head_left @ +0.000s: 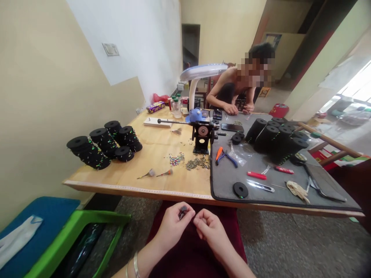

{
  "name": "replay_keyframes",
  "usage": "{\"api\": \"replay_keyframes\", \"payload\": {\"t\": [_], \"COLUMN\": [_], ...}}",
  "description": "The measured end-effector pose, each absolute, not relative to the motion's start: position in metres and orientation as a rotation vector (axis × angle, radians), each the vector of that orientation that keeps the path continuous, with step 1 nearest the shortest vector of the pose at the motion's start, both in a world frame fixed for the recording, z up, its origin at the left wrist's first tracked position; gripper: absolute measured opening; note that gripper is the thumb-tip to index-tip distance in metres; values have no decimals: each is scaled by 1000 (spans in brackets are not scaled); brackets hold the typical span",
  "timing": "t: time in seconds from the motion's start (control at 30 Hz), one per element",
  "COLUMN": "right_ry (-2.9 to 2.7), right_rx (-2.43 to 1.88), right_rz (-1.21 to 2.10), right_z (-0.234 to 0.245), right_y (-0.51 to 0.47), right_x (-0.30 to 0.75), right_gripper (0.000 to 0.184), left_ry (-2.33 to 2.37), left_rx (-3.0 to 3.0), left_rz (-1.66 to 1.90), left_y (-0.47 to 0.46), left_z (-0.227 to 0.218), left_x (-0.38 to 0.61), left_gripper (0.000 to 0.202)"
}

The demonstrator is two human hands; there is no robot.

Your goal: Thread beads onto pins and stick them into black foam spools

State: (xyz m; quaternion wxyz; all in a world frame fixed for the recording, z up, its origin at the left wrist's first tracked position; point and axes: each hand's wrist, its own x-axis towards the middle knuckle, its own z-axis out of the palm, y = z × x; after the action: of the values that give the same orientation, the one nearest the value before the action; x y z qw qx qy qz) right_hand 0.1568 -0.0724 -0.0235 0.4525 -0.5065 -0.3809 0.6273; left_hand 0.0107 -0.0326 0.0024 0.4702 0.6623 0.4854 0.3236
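Observation:
My left hand (176, 222) is closed around a small dark object (182, 212), whose kind I cannot make out. Close to its right, my right hand (211, 227) has its thumb and forefinger pinched together; whatever lies between them is too small to see. The fingertips of both hands almost meet, above my dark red clothing (194, 253) and just in front of the table edge. Beyond them on the wood lie two small tufted pieces (164, 173), a pile of coloured beads (176, 159) and a heap of small metal parts (198, 163).
A black hand-crank winder (201, 135) stands mid-table before a lamp (194, 90). Black foam spools stand left (100, 141) and right (268, 137). Pliers (226, 156) and a red-handled tool (256, 175) lie on the grey mat (226, 189). Opposite sits another person (232, 88).

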Motion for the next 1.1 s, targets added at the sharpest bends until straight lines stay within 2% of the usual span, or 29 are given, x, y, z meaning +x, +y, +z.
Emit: {"api": "replay_keyframes", "payload": {"t": [0.27, 0.43, 0.57, 0.77, 1.1], "right_ry": [-747, -700, -664, -636, -615], "right_rx": [-1186, -1185, -1185, -1196, -1120], "right_rz": [1429, 1367, 1371, 1384, 1447], "right_z": [-35, -41, -42, -38, -27], "right_y": [-73, -76, -77, -78, -82], "right_x": [166, 170, 169, 169, 168], "right_gripper": [40, 40, 40, 43, 38], "left_ry": [1440, 1507, 1486, 1451, 1340], "left_rx": [2318, 2526, 2540, 2519, 2427], "left_rz": [622, 496, 566, 437, 404], "left_y": [41, 69, 75, 94, 109], "left_z": [16, 30, 38, 32, 36], "left_x": [-1, 4, 29, 70, 79], "left_gripper": [16, 18, 16, 14, 16]}}
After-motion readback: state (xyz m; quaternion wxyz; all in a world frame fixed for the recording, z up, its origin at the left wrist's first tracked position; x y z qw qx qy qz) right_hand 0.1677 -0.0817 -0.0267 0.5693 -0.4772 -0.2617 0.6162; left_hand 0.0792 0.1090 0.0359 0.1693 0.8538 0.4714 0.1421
